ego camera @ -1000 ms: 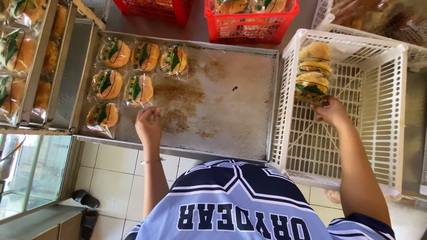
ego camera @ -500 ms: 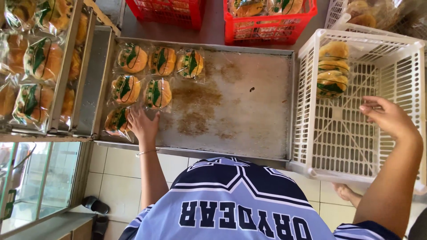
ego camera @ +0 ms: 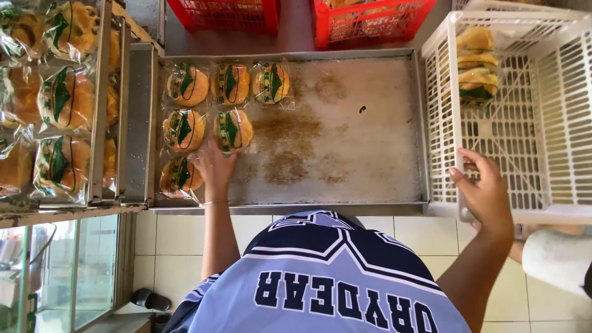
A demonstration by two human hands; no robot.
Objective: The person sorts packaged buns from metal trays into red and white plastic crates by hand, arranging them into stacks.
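Six wrapped buns (ego camera: 209, 117) sit packed in the left part of the metal tray (ego camera: 345, 179): three across the far edge, two in the middle row, one at the near-left corner. The left hand (ego camera: 216, 166) lies flat on the tray, fingers together and stretched forward, tips touching the near edge of the right-hand bun of the middle row and just beside the corner bun. It pinches nothing. To its right the tray is bare, stained steel all the way to the right rim, plenty of open room there.

Over at the right, the right hand (ego camera: 484, 191) is at the near-left corner of the white crate (ego camera: 555, 123), fingers curled loosely over its rim and slatted wall, thumb outside; whether it truly grips the plastic is hard to tell. Inside, a stack of wrapped buns (ego camera: 476, 65) leans at the far-left corner, the rest of the crate floor open.

Beyond the tray stand two red baskets (ego camera: 370, 28). Left of it, more trays of buns (ego camera: 61, 105) on a rack.
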